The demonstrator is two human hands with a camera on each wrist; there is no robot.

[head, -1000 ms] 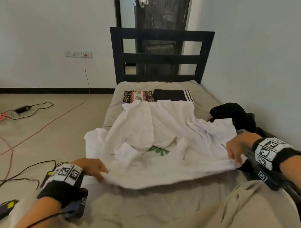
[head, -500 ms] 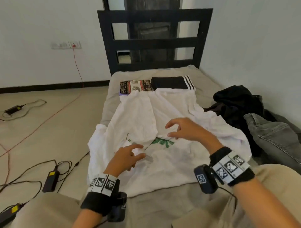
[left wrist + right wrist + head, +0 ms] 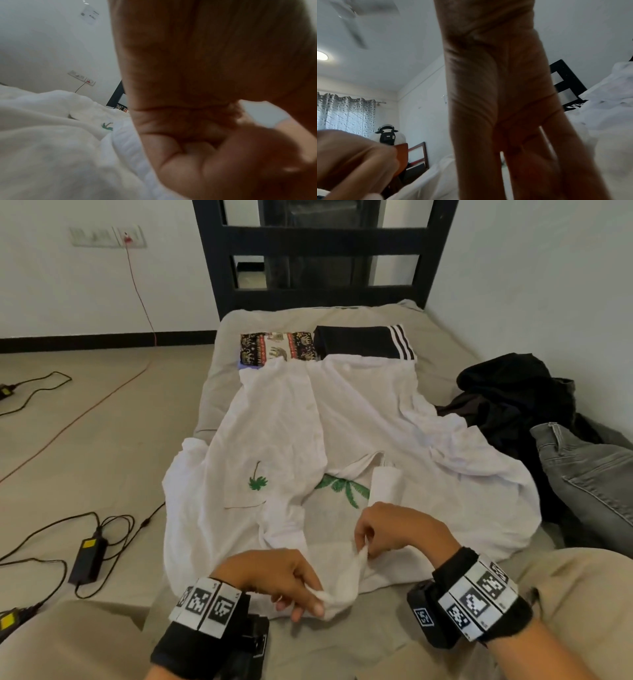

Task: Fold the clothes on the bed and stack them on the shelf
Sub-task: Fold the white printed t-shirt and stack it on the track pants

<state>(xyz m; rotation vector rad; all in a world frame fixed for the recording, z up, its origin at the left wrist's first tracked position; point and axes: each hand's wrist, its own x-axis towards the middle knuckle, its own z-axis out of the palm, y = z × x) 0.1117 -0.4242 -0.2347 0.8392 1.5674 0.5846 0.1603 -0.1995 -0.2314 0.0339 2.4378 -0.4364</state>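
**Me:** My left hand pinches a bunched bit of the white shirt at its near edge, and my right hand pinches the same twist of cloth just beside it, thumb against fingertips.

**You:** Weren't they further up a moment ago?

**Me:** They were. Half a second back both hovered over the middle of the shirt by the green palm print, fingers loose, holding nothing. Before that they gripped the two near corners, wide apart. Now they've come together at the hem close to my knees.

**You:** So what does that tell you?

**Me:** I'd judge the spreading is over and I'm straightening a rumpled collar or hem before the first fold. The shirt lies flat on the bed, open-fronted and creased on the right.

**You:** And the rest?

**Me:** Two folded pieces, the patterned cloth and the striped black garment, sit at the head end. The dark pile and grey jeans wait unfolded, and no shelf is in view
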